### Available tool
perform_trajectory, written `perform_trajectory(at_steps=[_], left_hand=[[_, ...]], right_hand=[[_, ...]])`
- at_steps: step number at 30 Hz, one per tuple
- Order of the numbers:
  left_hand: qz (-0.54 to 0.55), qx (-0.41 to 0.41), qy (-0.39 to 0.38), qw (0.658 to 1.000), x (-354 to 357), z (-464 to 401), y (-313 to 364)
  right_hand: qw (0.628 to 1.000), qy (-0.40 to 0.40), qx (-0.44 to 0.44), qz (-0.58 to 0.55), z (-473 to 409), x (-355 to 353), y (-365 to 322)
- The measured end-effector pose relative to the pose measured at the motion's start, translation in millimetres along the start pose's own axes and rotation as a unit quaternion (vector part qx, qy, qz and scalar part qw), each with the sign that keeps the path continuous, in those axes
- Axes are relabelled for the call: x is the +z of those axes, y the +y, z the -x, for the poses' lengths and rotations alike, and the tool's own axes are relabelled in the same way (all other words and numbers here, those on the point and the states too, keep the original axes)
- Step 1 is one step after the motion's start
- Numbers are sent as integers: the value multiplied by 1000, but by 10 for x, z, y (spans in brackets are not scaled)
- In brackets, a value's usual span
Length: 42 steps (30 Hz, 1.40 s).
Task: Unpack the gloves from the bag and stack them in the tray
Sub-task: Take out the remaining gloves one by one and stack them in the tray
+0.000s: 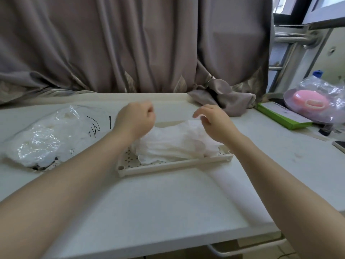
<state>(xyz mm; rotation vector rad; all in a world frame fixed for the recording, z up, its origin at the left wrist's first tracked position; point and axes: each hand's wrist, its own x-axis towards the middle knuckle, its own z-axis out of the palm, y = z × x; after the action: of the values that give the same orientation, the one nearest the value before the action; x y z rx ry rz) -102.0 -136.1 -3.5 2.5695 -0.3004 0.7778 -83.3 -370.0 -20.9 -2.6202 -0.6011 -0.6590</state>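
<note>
A cream perforated tray [173, 164] lies in the middle of the white table. Thin translucent white gloves [173, 144] are piled in it. My right hand [212, 122] hovers over the pile's far right side, fingers pinching the upper edge of the top glove. My left hand [135, 119] is over the tray's left end, fingers curled into a fist; whether it pinches any glove film I cannot tell. A crinkled clear plastic bag [46, 139] with more white gloves inside lies to the left of the tray.
A grey curtain [130, 43] hangs behind the table, its tail bunched at the back right. On the right lie a green box [283, 116] and a pink item in clear plastic [315, 101]. A phone edge [339, 145] sits far right.
</note>
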Motion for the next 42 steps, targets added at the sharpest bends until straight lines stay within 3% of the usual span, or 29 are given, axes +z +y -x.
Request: perform_trajectory(at_steps=[2, 4, 8, 12, 20, 23, 28, 30, 32, 35, 37, 40, 42], left_hand=[[35, 76, -61, 995, 96, -100, 244], [-15, 107, -183, 977, 317, -139, 315], [-171, 14, -325, 930, 589, 46, 20], [-235, 3, -304, 923, 583, 212, -226], [-266, -14, -304, 914, 436, 231, -273], [-298, -3, -303, 905, 374, 294, -368], [-209, -42, -353, 911, 287, 319, -431], [-144, 4, -329, 933, 224, 366, -441], [-26, 61, -255, 965, 91, 446, -460], [75, 113, -58, 989, -285, 553, -630], [54, 65, 52, 995, -480, 540, -933], [-9, -56, 16, 998, -543, 571, -1405], [1, -82, -34, 996, -466, 654, -1586]], right_hand=[[999, -49, -8, -9, -100, 106, -119], [985, -174, -10, 6, -106, 298, -249], [952, -285, 63, 90, 31, 518, -132], [938, -307, 124, 107, 61, 438, 65], [944, -282, 166, -35, 123, 368, 144], [942, -299, 153, -19, 147, 364, 108], [920, -335, 182, 90, 50, 291, -29], [926, -317, 161, 128, -15, 213, -224], [955, -263, 105, 92, -89, 153, -517], [992, -109, -46, -43, -139, 189, -1114], [990, -25, -113, -82, -163, 282, -1510], [983, -31, -168, -66, -254, 533, -1956], [976, -140, -165, -5, -369, 786, -2103]])
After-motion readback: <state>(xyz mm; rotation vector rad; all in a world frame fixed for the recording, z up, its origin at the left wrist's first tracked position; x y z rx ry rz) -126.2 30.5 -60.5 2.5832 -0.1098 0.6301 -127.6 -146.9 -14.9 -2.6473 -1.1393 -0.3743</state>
